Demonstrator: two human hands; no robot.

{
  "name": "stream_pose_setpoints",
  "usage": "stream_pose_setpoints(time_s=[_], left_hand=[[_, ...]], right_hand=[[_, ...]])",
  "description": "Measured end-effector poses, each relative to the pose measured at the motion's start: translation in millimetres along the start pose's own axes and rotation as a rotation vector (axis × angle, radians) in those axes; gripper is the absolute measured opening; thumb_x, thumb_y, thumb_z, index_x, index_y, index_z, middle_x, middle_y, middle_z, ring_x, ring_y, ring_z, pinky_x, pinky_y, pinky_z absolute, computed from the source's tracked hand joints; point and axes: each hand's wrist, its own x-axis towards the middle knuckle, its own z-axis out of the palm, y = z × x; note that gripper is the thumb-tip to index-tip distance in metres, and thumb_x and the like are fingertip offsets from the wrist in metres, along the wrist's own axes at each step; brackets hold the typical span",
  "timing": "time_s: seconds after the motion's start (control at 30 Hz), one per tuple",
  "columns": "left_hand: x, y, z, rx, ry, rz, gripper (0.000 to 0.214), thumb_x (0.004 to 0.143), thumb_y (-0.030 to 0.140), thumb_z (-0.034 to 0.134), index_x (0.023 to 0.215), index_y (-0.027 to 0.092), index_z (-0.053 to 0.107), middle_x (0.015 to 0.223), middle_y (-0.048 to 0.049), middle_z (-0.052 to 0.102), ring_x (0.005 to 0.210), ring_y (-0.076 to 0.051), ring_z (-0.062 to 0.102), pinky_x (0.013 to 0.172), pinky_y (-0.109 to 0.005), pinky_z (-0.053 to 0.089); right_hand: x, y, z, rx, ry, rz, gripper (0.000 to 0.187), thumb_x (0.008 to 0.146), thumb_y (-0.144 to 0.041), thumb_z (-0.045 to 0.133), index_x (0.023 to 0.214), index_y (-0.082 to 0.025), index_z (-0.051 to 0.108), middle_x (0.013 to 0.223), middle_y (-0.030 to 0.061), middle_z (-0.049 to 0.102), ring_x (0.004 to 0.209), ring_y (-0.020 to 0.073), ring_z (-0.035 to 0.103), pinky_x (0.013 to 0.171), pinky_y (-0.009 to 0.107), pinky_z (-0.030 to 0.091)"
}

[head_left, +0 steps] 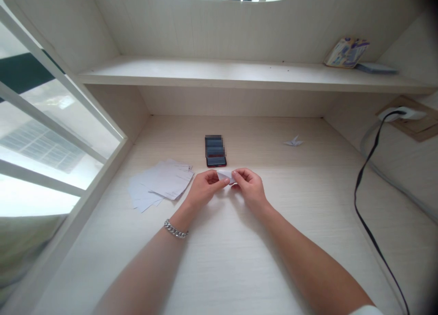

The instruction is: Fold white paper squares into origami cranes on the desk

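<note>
Between my two hands is a small folded piece of white paper [224,174], raised a little over the desk. My left hand [205,186] pinches its left side with the thumb across the front. The right side is gripped by the thumb and fingertips of my right hand [249,187]. Fingers cover parts of the paper, so its full shape is hidden. Just beyond my hands lies a phone [216,161], its screen partly pixelated. A loose stack of white paper sheets [167,180] spreads to the left of my left hand.
A folded paper crane [293,142] sits at the back right of the desk [219,269]. Along the right runs a black cable [357,187] from a wall socket [407,116]. Above the desk, a shelf [205,71] holds a colourful packet [347,53]. A barred window stands at left.
</note>
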Motion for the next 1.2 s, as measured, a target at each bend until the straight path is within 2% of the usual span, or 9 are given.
stream_pose_setpoints(time_s=[0.1, 0.2, 0.27, 0.33, 0.47, 0.6, 0.73, 0.87, 1.2], left_hand=[[0, -1, 4.0, -0.069, 0.066, -0.019, 0.024, 0.064, 0.036, 0.07, 0.071, 0.014, 0.065, 0.069, -0.0036, 0.064, 0.062, -0.014, 0.056, 0.056, -0.023, 0.042], [2, -2, 6.2, -0.19, 0.12, -0.04, 0.026, 0.064, 0.034, 0.07, 0.08, 0.014, 0.066, 0.074, -0.0034, 0.066, 0.066, -0.014, 0.059, 0.061, -0.024, 0.045], [3, -2, 6.3, -0.26, 0.121, -0.052, 0.028, 0.063, 0.032, 0.07, 0.085, 0.015, 0.065, 0.077, -0.003, 0.067, 0.068, -0.014, 0.06, 0.064, -0.025, 0.047], [3, -2, 5.5, -0.284, 0.082, -0.056, 0.028, 0.065, 0.031, 0.07, 0.087, 0.015, 0.065, 0.08, -0.0038, 0.067, 0.071, -0.014, 0.061, 0.068, -0.027, 0.049], [1, 0, 1.9, -0.141, -0.02, -0.048, 0.023, 0.066, 0.031, 0.068, 0.081, 0.014, 0.065, 0.075, -0.0039, 0.066, 0.066, -0.013, 0.059, 0.061, -0.024, 0.047], [0, 1, -0.1, -0.031, -0.034, -0.045, 0.019, 0.065, 0.032, 0.067, 0.072, 0.014, 0.065, 0.067, -0.0016, 0.062, 0.061, -0.012, 0.057, 0.057, -0.023, 0.046], [1, 0, -0.1, -0.023, -0.015, -0.015, 0.022, 0.067, 0.032, 0.067, 0.078, 0.014, 0.065, 0.068, -0.0027, 0.063, 0.06, -0.013, 0.057, 0.056, -0.023, 0.046], [0, 1, -1.0, -0.016, -0.068, -0.013, 0.023, 0.068, 0.032, 0.066, 0.08, 0.013, 0.066, 0.072, -0.0049, 0.066, 0.061, -0.013, 0.058, 0.056, -0.023, 0.046], [0, -1, -2.4, -0.031, -0.067, 0.003, 0.024, 0.067, 0.032, 0.069, 0.084, 0.014, 0.068, 0.078, -0.0071, 0.069, 0.066, -0.014, 0.06, 0.059, -0.023, 0.045]], right_hand=[[-4, 0, 2, -0.084, -0.032, -0.028, 0.024, 0.072, -0.041, 0.062, 0.078, -0.017, 0.061, 0.072, 0.0032, 0.063, 0.065, 0.0149, 0.058, 0.059, 0.027, 0.047], [-7, -3, 2, -0.182, -0.131, -0.046, 0.022, 0.074, -0.038, 0.061, 0.076, -0.017, 0.061, 0.07, 0.0031, 0.064, 0.065, 0.0149, 0.058, 0.062, 0.027, 0.046], [-8, -6, 1, -0.226, -0.196, -0.042, 0.021, 0.074, -0.037, 0.061, 0.074, -0.017, 0.061, 0.07, 0.0028, 0.064, 0.066, 0.0144, 0.058, 0.062, 0.026, 0.045], [-7, -8, 0, -0.204, -0.202, -0.016, 0.022, 0.074, -0.039, 0.061, 0.076, -0.017, 0.062, 0.069, 0.0023, 0.063, 0.064, 0.0139, 0.058, 0.061, 0.026, 0.045], [-1, -6, -4, -0.067, -0.139, 0.033, 0.03, 0.072, -0.041, 0.063, 0.089, -0.017, 0.062, 0.07, 0.0023, 0.063, 0.061, 0.0137, 0.058, 0.055, 0.025, 0.045], [3, -2, -7, -0.042, -0.136, 0.039, 0.028, 0.069, -0.041, 0.066, 0.08, -0.016, 0.063, 0.065, 0.0019, 0.063, 0.06, 0.014, 0.059, 0.055, 0.026, 0.045], [3, -4, -8, -0.025, -0.139, 0.08, 0.024, 0.068, -0.038, 0.067, 0.075, -0.016, 0.061, 0.061, 0.0017, 0.063, 0.059, 0.0141, 0.059, 0.056, 0.026, 0.046], [3, -9, -9, 0.007, -0.169, 0.126, 0.021, 0.065, -0.032, 0.069, 0.076, -0.016, 0.062, 0.061, 0.0007, 0.063, 0.057, 0.0134, 0.059, 0.056, 0.026, 0.046], [2, -11, -10, -0.057, -0.239, 0.106, 0.018, 0.065, -0.03, 0.069, 0.073, -0.015, 0.063, 0.059, 0.0003, 0.062, 0.054, 0.0126, 0.058, 0.053, 0.026, 0.046]])
